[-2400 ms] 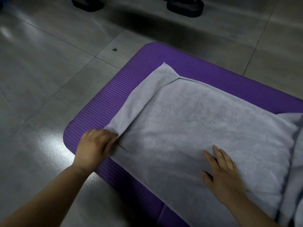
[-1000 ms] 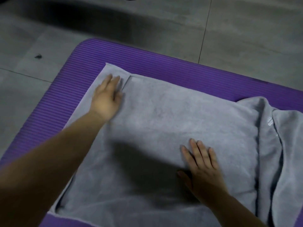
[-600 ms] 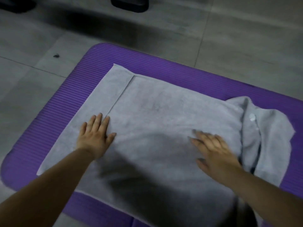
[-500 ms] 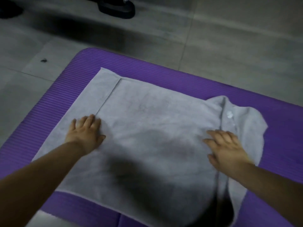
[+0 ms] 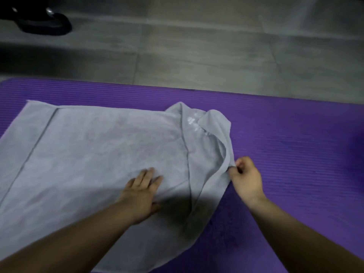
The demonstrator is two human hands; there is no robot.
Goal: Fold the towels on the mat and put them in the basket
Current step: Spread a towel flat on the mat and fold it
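A grey towel (image 5: 98, 150) lies spread on the purple mat (image 5: 295, 146), flat over its left and middle part, rumpled and folded over itself at its right end. My left hand (image 5: 141, 192) rests flat on the towel near its middle, fingers spread. My right hand (image 5: 245, 177) pinches the towel's right edge between thumb and fingers, just off the cloth over the mat. No basket is in view.
Grey tiled floor (image 5: 197, 46) runs beyond the mat's far edge. A black base or foot of some object (image 5: 41, 22) stands on the floor at the top left. The mat's right part is bare purple foam.
The view has swung to the right. My left hand moved from the towel's left part to its middle. My right hand left the flat cloth and took hold of the rumpled right edge.
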